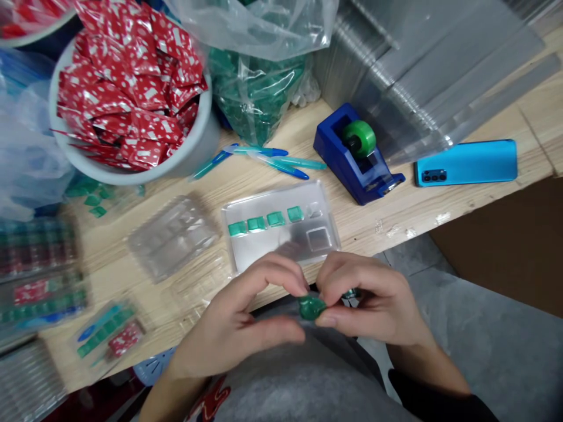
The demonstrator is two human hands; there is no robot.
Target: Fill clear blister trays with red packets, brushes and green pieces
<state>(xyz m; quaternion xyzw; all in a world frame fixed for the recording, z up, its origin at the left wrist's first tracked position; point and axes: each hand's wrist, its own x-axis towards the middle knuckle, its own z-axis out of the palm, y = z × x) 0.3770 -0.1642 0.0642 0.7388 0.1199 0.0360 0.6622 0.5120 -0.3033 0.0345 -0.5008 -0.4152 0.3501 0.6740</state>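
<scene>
The table [365, 231] carries a clear tray [259, 251] just beyond my left grip [246, 319], which stands spread. My right grip [373, 296] pinches a small green packet [311, 308] between the two. From here I judge it light, soft and slippery, best held by its edge.

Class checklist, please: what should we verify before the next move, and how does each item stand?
1. Right grip pinching the green piece: ok.
2. Left grip closed on the piece: not ok, thumb and forefinger apart.
3. Tray resting on the table: ok.
4. Five recesses in the row filled: not ok; four hold green squares.
5. Tape dispenser off the tray: ok.
6. Green piece undamaged: cannot tell.
</scene>
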